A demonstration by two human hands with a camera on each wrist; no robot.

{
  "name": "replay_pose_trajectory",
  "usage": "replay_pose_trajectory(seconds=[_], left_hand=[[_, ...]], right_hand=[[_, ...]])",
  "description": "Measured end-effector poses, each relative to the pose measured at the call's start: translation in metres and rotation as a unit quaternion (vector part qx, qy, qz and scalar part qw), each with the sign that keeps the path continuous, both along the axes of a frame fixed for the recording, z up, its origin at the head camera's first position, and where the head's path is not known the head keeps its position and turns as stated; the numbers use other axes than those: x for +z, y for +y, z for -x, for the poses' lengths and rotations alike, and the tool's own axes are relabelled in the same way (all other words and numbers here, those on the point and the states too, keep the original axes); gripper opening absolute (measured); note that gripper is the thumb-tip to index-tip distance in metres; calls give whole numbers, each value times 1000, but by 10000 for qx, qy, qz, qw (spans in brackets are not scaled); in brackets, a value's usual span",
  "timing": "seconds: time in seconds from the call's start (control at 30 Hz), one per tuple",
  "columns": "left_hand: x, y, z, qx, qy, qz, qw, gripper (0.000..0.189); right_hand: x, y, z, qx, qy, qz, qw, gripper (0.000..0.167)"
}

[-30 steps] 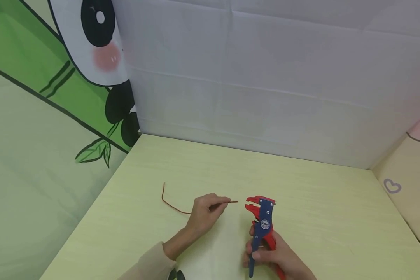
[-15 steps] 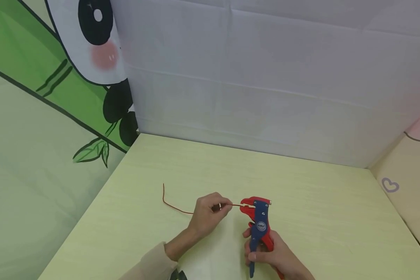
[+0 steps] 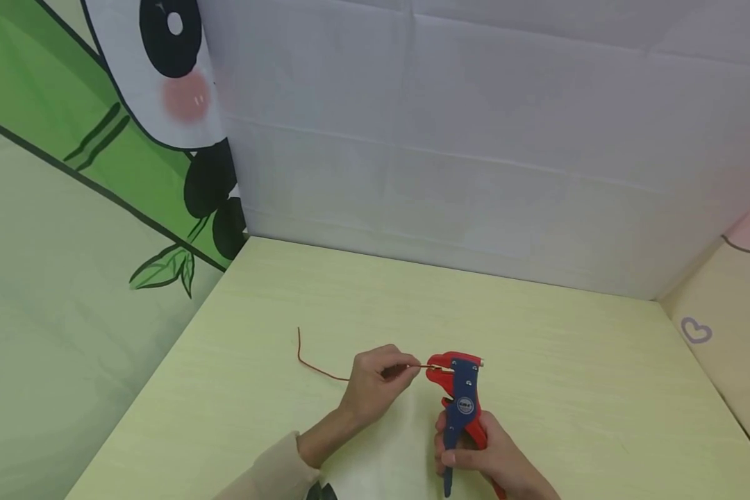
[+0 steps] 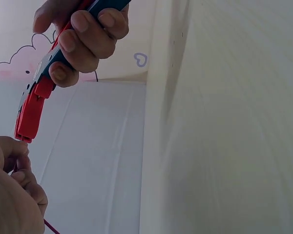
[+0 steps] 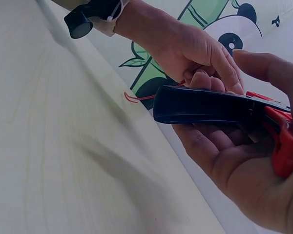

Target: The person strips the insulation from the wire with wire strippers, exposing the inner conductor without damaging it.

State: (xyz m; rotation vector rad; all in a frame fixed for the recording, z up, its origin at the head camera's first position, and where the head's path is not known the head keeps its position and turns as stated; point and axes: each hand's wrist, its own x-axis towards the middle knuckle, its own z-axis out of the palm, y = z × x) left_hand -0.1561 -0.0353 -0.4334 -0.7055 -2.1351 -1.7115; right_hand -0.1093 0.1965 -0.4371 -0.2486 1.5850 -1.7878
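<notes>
Between thumb and fingertips, my left hand (image 3: 375,385) pinches a thin red wire (image 3: 321,371) near its right end. The wire's longer part trails left behind the hand and bends upward. My right hand (image 3: 490,455) grips the handles of a red and blue wire stripper (image 3: 464,396), held upright with its jaws facing left. In the head view the wire's short end lies between the red jaws, left fingertips close to them. The left wrist view shows the stripper's red nose (image 4: 29,119) right above the left fingertips. A blue handle (image 5: 200,105) crosses the right palm in the right wrist view.
A pale wooden table (image 3: 569,375) lies under both hands. White sheeting (image 3: 475,153) stands along its back edge, with a printed panda and bamboo cloth (image 3: 100,208) on the left. A camera (image 5: 80,22) is strapped to the left wrist.
The stripper has moved left and the left hand slightly right. The wire's end, apart from the jaws a second ago, now sits between them.
</notes>
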Motion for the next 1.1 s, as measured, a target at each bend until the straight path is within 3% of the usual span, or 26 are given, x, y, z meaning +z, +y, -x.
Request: replay_pose_trajectory(seconds=[1.1], left_hand=[[3, -1, 0, -259, 276, -237, 9990, 10]], right_hand=[[7, -8, 1, 91, 128, -45, 9999, 19]])
